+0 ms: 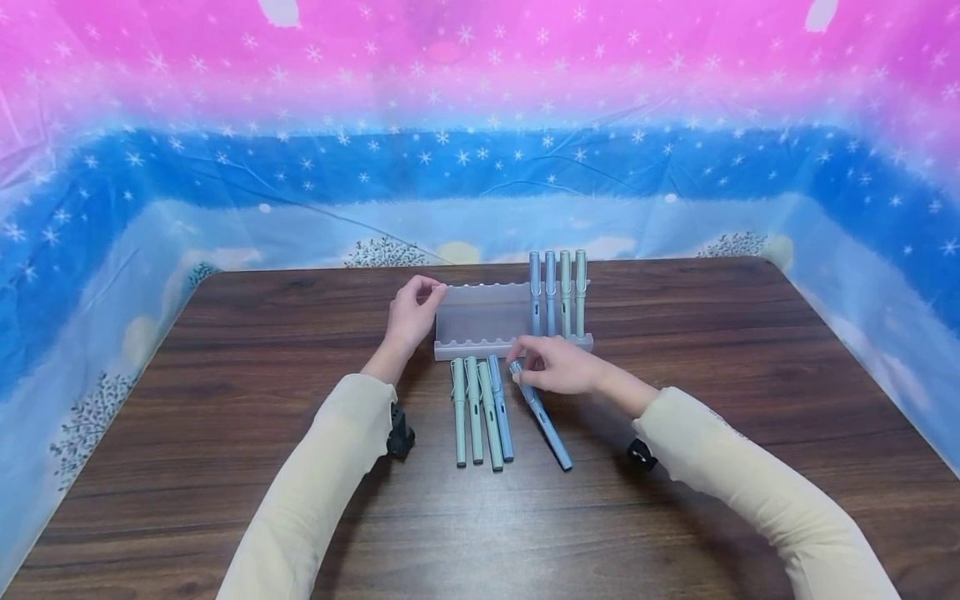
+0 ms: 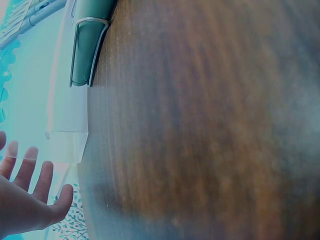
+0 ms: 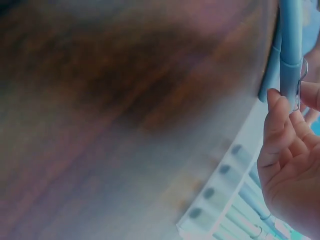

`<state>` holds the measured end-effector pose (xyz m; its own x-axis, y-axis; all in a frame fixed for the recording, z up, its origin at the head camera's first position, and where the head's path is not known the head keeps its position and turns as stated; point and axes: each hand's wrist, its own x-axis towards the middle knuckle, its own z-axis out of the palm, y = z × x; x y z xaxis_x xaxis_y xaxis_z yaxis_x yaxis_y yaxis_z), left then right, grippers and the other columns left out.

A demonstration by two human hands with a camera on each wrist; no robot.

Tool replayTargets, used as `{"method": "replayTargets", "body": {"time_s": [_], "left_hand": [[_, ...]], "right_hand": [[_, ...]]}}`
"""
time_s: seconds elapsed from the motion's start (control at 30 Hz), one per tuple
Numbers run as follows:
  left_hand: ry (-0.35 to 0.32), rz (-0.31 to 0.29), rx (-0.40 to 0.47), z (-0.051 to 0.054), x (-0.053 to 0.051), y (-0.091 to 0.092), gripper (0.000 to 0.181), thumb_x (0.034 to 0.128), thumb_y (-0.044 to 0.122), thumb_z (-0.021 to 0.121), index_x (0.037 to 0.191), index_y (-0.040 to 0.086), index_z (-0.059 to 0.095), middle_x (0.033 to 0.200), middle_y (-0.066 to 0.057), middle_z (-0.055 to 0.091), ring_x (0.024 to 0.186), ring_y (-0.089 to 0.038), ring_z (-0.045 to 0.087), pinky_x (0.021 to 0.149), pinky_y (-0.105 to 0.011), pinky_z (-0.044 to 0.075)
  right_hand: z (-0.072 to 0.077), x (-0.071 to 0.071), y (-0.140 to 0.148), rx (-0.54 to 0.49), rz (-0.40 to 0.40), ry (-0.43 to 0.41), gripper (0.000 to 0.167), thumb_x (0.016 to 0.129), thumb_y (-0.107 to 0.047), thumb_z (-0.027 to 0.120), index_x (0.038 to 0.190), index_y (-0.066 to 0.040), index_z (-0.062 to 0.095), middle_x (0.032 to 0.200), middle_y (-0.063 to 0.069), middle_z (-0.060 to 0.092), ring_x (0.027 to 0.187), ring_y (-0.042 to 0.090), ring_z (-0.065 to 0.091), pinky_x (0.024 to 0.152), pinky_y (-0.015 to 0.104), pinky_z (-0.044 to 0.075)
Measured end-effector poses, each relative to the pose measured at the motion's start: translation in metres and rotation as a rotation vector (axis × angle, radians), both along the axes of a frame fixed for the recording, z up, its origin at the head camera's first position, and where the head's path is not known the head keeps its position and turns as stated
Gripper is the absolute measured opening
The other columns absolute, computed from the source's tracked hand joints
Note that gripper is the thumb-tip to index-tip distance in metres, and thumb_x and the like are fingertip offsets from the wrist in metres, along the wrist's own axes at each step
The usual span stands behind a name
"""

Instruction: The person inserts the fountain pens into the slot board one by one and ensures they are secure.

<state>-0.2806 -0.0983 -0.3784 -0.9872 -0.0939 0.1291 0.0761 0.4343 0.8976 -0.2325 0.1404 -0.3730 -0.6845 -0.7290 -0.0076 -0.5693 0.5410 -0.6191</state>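
Blue pen (image 1: 546, 425) first: where's it held?

Cap end's pinched between thumb and fingers of the right hand (image 1: 564, 366), barrel slanted away over the table (image 1: 480, 533), right of four loose pens (image 1: 475, 412).

And the left hand (image 1: 412, 315)?

Rack (image 1: 480, 314) corner's pinched by its fingers, upper left.

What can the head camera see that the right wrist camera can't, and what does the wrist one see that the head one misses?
Only the head view: both cream sleeves.

Only the right wrist view: four dark round spots on the pen holder.

Both: that holder, the right hand, the blue pen in its grip, and the wooden table.
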Motion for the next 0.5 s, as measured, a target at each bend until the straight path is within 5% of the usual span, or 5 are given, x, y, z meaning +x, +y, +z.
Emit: {"method": "replayTargets", "body": {"time_s": [0.3,0.5], "left_hand": [[-0.003,-0.002,0.007,0.0,0.001,0.0,0.025,0.0894,0.028,0.051,0.1,0.006,0.056,0.107,-0.01,0.055,0.102,-0.024,0.05,0.084,-0.034,0.041],[0.002,0.002,0.005,0.0,0.001,0.0,0.025,0.0893,0.028,0.052,0.1,0.006,0.056,0.107,-0.01,0.056,0.101,-0.024,0.051,0.084,-0.034,0.041]], "right_hand": [[0.012,-0.002,0.007,-0.114,-0.064,-0.112,0.024,0.086,-0.014,0.057,0.109,-0.008,0.05,0.076,0.001,0.059,0.059,0.019,0.053,0.051,0.03,0.046],[0.044,0.01,0.003,-0.192,-0.08,-0.108,0.022,0.087,-0.004,0.054,0.108,0.002,0.049,0.081,0.013,0.06,0.063,0.031,0.055,0.056,0.039,0.047]]}}
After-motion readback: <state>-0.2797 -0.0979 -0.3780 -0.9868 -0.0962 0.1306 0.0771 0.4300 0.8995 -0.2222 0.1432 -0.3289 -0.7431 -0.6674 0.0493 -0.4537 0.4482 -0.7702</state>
